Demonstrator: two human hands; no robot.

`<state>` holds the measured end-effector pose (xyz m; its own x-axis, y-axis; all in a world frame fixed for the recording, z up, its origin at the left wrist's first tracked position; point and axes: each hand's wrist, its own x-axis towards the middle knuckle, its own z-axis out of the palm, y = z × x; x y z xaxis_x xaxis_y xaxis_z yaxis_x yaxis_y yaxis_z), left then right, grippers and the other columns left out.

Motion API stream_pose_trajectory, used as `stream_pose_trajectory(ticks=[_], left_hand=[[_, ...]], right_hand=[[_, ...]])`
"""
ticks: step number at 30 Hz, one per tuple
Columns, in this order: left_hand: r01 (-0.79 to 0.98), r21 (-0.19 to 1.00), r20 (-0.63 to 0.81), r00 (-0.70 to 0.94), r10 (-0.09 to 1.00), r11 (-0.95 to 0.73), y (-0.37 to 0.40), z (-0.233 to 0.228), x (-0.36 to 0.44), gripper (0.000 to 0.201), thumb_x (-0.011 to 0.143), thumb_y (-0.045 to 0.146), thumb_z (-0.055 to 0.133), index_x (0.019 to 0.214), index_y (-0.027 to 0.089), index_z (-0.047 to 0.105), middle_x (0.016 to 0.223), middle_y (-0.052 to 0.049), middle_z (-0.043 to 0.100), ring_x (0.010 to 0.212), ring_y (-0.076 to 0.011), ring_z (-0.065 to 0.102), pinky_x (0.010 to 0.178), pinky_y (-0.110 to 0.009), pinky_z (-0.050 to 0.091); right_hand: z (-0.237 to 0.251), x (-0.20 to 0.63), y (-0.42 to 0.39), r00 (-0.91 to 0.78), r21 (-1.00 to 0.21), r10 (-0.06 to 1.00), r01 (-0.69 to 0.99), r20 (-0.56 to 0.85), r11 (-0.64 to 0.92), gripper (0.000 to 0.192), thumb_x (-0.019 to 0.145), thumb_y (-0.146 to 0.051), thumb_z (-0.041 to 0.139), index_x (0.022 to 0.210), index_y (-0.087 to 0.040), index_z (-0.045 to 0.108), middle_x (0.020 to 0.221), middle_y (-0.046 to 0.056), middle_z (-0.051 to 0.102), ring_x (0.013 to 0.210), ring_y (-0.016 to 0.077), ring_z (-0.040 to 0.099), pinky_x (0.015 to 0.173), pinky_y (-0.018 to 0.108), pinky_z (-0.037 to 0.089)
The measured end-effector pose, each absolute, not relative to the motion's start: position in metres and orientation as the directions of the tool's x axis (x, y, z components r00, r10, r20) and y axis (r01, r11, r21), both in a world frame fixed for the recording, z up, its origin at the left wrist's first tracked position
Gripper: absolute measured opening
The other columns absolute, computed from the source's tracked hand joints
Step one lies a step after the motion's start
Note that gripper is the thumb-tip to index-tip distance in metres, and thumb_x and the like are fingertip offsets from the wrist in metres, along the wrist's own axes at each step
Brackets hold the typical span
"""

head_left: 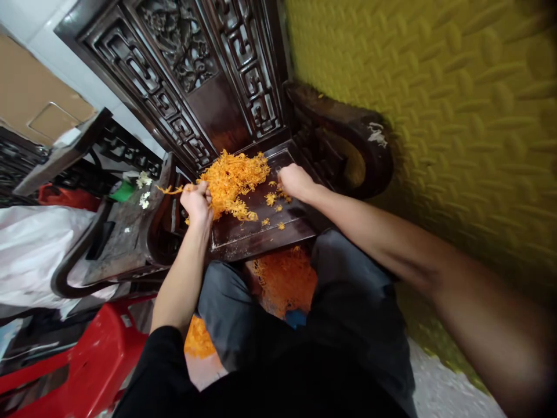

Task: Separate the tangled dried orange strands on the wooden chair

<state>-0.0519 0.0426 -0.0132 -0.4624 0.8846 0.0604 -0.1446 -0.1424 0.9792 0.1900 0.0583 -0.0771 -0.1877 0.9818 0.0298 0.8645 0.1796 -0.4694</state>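
Note:
A heap of orange frilly strands and pieces [232, 180] lies on the dark wooden chair seat [230, 235]. At the heap's left edge, my left hand [198, 202] is closed, and an orange strand [170, 190] sticks out from it to the left. Over the right side of the seat, my right hand [296, 182] has its fingers curled together. Whatever those fingers hold is hidden. Several small loose orange pieces [270, 199] are scattered just below and left of my right hand.
A carved chair back [217, 110] rises behind the seat, with a curved armrest [348, 122] on the right. More orange material [287, 278] shows below the seat. A red plastic stool [104, 354] and a wooden side table [124, 232] with white flowers [144, 200] stand left.

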Motion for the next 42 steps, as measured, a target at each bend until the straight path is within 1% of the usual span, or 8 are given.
stream_pose_trajectory(ticks=[7, 11, 14, 18, 21, 27, 36, 42], left_hand=[[-0.241, 0.971, -0.043, -0.190, 0.981, -0.004, 0.029, -0.027, -0.051, 0.044, 0.069, 0.012, 0.076, 0.073, 0.020, 0.034, 0.080, 0.001, 0.063, 0.060, -0.0041, 0.056, 0.044, -0.014, 0.032], [-0.274, 0.961, -0.079, -0.135, 0.988, 0.039, 0.028, -0.031, -0.044, 0.035, 0.075, 0.014, 0.078, 0.075, 0.018, 0.043, 0.084, 0.000, 0.064, 0.066, -0.0050, 0.060, 0.054, -0.016, 0.045], [-0.314, 0.946, -0.113, -0.073, 0.991, 0.085, 0.028, -0.028, -0.040, 0.026, 0.079, 0.014, 0.077, 0.078, 0.017, 0.050, 0.086, -0.001, 0.066, 0.073, -0.0068, 0.065, 0.069, -0.020, 0.054], [-0.336, 0.930, -0.135, 0.070, 0.988, 0.151, 0.024, -0.025, -0.040, 0.025, 0.078, 0.020, 0.080, 0.092, 0.018, 0.059, 0.107, -0.007, 0.071, 0.101, -0.0161, 0.070, 0.092, -0.031, 0.057], [-0.115, 0.974, -0.180, 0.133, 0.975, 0.196, 0.021, -0.029, -0.045, 0.033, 0.078, 0.032, 0.083, 0.102, 0.018, 0.065, 0.112, -0.009, 0.072, 0.096, -0.0176, 0.071, 0.083, -0.029, 0.056], [0.480, 0.875, -0.013, 0.169, 0.986, -0.071, 0.019, -0.043, -0.056, 0.023, 0.073, 0.032, 0.085, 0.087, 0.017, 0.075, 0.071, -0.002, 0.070, 0.058, -0.0138, 0.062, 0.055, -0.023, 0.045], [0.492, 0.866, 0.048, 0.109, 0.993, -0.096, 0.017, -0.039, -0.064, 0.021, 0.086, 0.036, 0.072, 0.086, 0.017, 0.065, 0.071, 0.000, 0.066, 0.048, -0.0107, 0.060, 0.044, -0.021, 0.038], [0.397, 0.918, -0.138, 0.312, 0.940, 0.004, 0.011, -0.038, -0.065, 0.040, 0.082, 0.049, 0.075, 0.089, 0.020, 0.049, 0.066, 0.003, 0.066, 0.039, -0.0053, 0.041, 0.040, -0.019, 0.027]], right_hand=[[-0.116, 0.204, 0.078, -0.367, -0.530, 0.929, 0.799, -0.057, 0.283, 0.052, 0.069, -0.007, 0.079, 0.121, -0.014, 0.076, 0.115, 0.016, 0.077, 0.108, 0.0288, 0.073, 0.098, 0.032, 0.052], [-0.109, 0.178, 0.068, -0.465, -0.681, 0.885, 0.639, 0.027, 0.357, 0.060, 0.074, -0.023, 0.083, 0.132, -0.016, 0.070, 0.131, 0.016, 0.070, 0.117, 0.0284, 0.068, 0.103, 0.035, 0.050], [-0.095, 0.153, 0.055, -0.555, -0.853, 0.830, 0.404, 0.059, 0.331, 0.040, 0.088, -0.041, 0.071, 0.120, -0.017, 0.075, 0.113, 0.011, 0.077, 0.098, 0.0226, 0.072, 0.090, 0.032, 0.055], [-0.083, 0.130, 0.047, -0.612, -0.973, 0.789, 0.149, 0.050, 0.177, 0.018, 0.087, -0.029, 0.069, 0.088, -0.013, 0.077, 0.072, 0.003, 0.072, 0.062, 0.0130, 0.061, 0.065, 0.027, 0.052], [-0.081, 0.129, 0.048, -0.494, -0.999, 0.869, 0.010, 0.026, 0.035, 0.013, 0.083, -0.026, 0.074, 0.079, -0.014, 0.074, 0.072, 0.002, 0.070, 0.062, 0.0113, 0.059, 0.063, 0.025, 0.052], [-0.083, 0.136, 0.047, -0.529, -0.964, 0.841, -0.146, -0.115, -0.224, 0.020, 0.075, -0.031, 0.085, 0.086, -0.017, 0.077, 0.091, 0.007, 0.075, 0.074, 0.0140, 0.065, 0.071, 0.030, 0.061], [-0.082, 0.141, 0.047, -0.562, -0.962, 0.823, -0.172, -0.081, -0.212, 0.019, 0.076, -0.029, 0.085, 0.082, -0.016, 0.072, 0.072, 0.001, 0.067, 0.059, 0.0083, 0.055, 0.054, 0.021, 0.050], [-0.086, 0.140, 0.048, -0.604, -0.923, 0.792, -0.251, -0.085, -0.290, 0.022, 0.071, -0.025, 0.089, 0.087, -0.017, 0.077, 0.088, 0.004, 0.072, 0.076, 0.0105, 0.063, 0.069, 0.022, 0.056]])
